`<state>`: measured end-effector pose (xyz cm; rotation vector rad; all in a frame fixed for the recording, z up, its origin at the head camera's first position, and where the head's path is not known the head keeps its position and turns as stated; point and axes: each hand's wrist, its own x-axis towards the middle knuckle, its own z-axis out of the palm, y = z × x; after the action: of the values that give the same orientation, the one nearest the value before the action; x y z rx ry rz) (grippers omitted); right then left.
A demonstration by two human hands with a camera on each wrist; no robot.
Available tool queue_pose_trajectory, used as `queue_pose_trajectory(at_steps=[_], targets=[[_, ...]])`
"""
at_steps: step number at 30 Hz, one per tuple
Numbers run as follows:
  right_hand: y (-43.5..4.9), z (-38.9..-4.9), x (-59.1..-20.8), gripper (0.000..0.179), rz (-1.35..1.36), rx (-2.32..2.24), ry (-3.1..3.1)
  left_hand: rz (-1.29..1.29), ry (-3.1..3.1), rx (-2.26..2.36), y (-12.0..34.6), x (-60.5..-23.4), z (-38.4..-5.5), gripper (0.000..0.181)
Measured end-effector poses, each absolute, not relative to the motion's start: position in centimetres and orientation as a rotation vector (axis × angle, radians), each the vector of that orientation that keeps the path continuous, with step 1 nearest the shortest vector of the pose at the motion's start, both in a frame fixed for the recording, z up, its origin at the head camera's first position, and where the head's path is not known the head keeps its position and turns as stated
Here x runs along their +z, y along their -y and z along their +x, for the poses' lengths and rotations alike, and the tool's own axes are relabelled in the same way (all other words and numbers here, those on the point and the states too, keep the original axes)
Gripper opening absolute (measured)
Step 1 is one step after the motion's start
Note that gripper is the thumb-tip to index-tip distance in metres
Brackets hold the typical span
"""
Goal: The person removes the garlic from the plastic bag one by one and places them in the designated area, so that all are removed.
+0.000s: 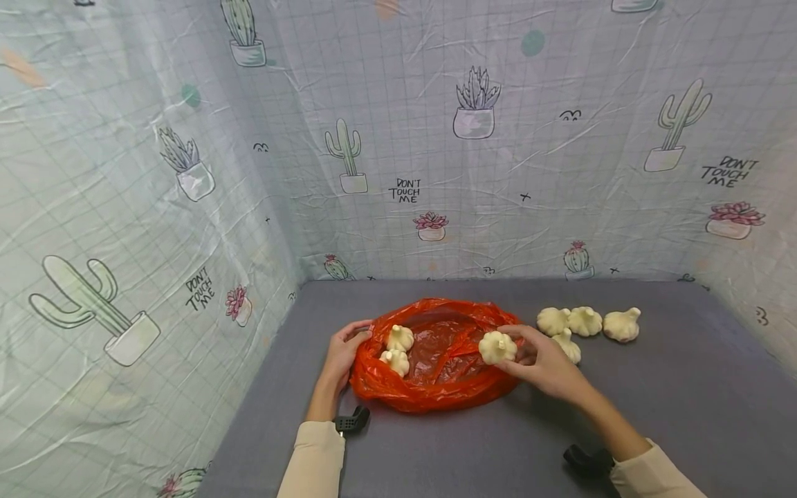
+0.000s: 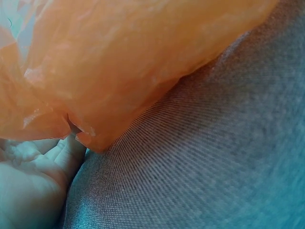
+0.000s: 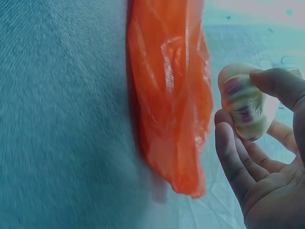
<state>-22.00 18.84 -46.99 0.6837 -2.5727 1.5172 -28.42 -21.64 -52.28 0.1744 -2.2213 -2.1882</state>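
Note:
A red plastic bag (image 1: 436, 398) lies with its mouth spread wide on the table. Inside it, at the left, are two garlic bulbs (image 1: 400, 338). My left hand (image 1: 341, 353) grips the bag's left rim; in the left wrist view the orange-looking plastic (image 2: 119, 62) hides most of its fingers. Over the right side of the opening, my right hand (image 1: 548, 363) holds another garlic bulb (image 1: 497, 347) between thumb and fingers. The right wrist view shows purple streaks on that held bulb (image 3: 244, 102), which is above the bag's side (image 3: 171, 105).
Several loose garlic bulbs (image 1: 585, 321) rest on the grey table (image 1: 448, 449) right of the bag, one (image 1: 568, 346) partly behind my right hand. A cactus-printed curtain (image 1: 398, 138) stands behind the table and along its left side.

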Motion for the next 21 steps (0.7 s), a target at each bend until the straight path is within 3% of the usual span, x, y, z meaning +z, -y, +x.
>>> queue_pose_trajectory(at_steps=[21], targets=[[-23.1,-20.6,-44.9,0.058,0.521,1.43,2.53,0.158,2.23,-2.182,21.7,-52.3,-28.3,0.032]])
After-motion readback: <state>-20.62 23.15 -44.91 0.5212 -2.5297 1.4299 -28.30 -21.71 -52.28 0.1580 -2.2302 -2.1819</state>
